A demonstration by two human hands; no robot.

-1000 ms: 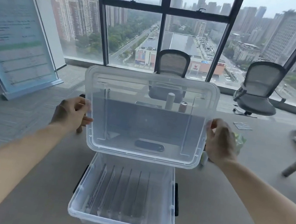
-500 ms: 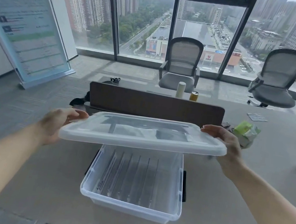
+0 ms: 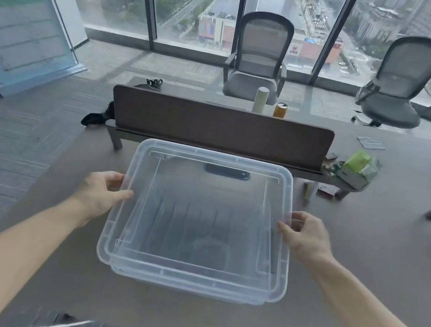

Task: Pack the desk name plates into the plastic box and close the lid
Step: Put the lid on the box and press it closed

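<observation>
Clear lid (image 3: 213,191) with dark handle slot at its far edge, held level over the box (image 3: 184,289) on the desk (image 3: 360,269), left hand (image 3: 100,193) and right hand (image 3: 305,237) gripping its side rims, plates (image 3: 188,226) faint through the plastic.

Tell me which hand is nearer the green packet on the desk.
Right. The right hand holds the lid at its right edge, below and left of the green packet; the left hand holds its left edge, farther off.

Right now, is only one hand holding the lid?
No, the left hand and the right hand each grip one side of the lid.
</observation>
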